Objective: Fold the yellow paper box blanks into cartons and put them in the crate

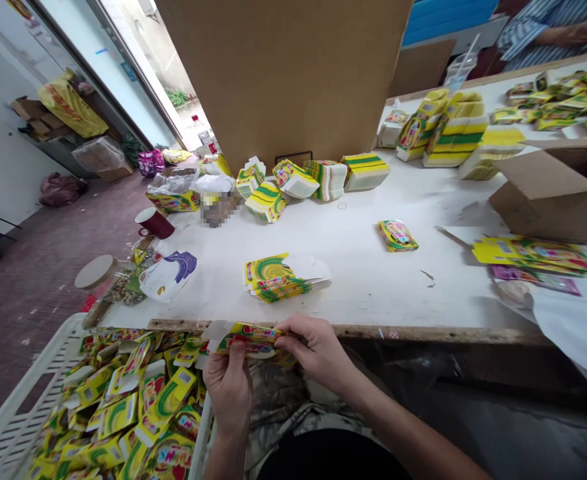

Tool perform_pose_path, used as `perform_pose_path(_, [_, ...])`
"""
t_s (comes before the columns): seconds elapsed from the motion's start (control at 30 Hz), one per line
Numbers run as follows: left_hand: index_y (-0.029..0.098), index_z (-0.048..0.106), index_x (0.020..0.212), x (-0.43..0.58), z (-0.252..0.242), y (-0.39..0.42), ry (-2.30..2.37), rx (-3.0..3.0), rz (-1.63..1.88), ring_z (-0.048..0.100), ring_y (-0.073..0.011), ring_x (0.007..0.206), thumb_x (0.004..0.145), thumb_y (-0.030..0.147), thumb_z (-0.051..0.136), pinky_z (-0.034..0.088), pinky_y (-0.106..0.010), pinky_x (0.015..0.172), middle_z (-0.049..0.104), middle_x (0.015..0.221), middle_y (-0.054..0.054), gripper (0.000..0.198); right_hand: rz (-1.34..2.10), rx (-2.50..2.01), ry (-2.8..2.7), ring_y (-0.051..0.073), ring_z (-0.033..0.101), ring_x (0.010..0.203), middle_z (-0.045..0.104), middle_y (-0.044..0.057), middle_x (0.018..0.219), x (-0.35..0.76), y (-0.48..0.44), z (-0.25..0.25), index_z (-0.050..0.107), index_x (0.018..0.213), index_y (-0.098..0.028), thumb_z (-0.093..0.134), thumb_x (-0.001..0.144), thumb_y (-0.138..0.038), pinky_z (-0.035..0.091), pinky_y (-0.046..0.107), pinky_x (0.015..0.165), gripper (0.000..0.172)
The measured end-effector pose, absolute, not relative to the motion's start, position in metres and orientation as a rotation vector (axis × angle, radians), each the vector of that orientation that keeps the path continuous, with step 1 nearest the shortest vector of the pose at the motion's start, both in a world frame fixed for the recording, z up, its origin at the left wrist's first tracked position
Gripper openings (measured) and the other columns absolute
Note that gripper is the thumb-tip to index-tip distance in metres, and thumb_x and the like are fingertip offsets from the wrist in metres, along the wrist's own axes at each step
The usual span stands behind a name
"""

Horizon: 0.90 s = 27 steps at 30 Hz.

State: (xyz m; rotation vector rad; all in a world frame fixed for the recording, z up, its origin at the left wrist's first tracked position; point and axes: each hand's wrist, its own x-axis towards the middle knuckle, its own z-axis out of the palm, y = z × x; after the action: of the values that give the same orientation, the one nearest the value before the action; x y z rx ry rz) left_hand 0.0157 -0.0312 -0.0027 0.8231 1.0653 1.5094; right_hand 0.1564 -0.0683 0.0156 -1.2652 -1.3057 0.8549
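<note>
While fingers (pixel 301 327) partly cover a carton (pixel 254 333), basket (pixel 204 427) cropped, co-worker (pixel 523 35) cut off

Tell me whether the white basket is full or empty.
Full: the white basket is piled with yellow-green boxes, which hide its bottom.

A dark red mug (pixel 161 224) near a lidded jar (pixel 114 283), a clear cup (pixel 461 69) with a straw (pixel 472 45) farther back

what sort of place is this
Probably a small packing workshop: the left hand and right hand hold a carton, a basket is heaped with more, and carton stacks stand on the table.
</note>
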Motion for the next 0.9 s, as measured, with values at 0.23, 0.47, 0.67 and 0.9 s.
perform_pose_path(0.23, [0.02,0.056,0.127,-0.028,0.035,-0.018,0.91,1.239,1.233,0.056,-0.0322,0.118,0.063,0.08,0.058,0.045,-0.043,0.1,0.062,0.127,-0.013,0.088,0.277,-1.241,-1.714,0.018,0.056,0.084,0.067,0.004,0.086,0.182,-0.078,0.028,0.07,0.103,-0.024,0.052,0.092,-0.013,0.047,0.032,0.08,0.024])
perform_pose_path(0.47, [0.017,0.048,0.124,-0.014,0.023,-0.029,1.197,1.965,0.595,0.062,-0.0309,0.107,0.07,0.038,0.074,0.051,-0.044,0.09,0.065,0.114,-0.012,0.063,0.185,-1.254,-1.591,0.025,0.036,0.132,0.048,0.008,0.136,0.163,-0.085,0.02,0.045,0.136,-0.029,0.06,0.087,-0.023,0.021,0.05,0.115,0.051])
perform_pose_path(0.67, [0.019,0.037,0.133,0.001,-0.005,-0.045,1.174,2.04,0.902,0.066,-0.0296,0.096,0.066,0.029,0.078,0.054,-0.038,0.076,0.064,0.115,-0.014,0.079,1.171,-1.107,-0.945,0.024,0.055,0.119,0.059,0.01,0.129,0.152,-0.079,0.007,0.052,0.128,-0.02,0.046,0.092,-0.033,0.044,0.041,0.101,0.039])
perform_pose_path(0.9, [0.025,0.039,0.125,0.003,-0.002,-0.045,1.049,2.093,0.727,0.069,-0.0255,0.081,0.063,0.012,0.07,0.054,-0.033,0.066,0.069,0.099,-0.006,0.071,1.404,-1.048,-0.948,0.024,0.052,0.125,0.057,0.008,0.134,0.148,-0.076,0.011,0.05,0.134,-0.022,0.05,0.086,-0.025,0.036,0.045,0.108,0.049])
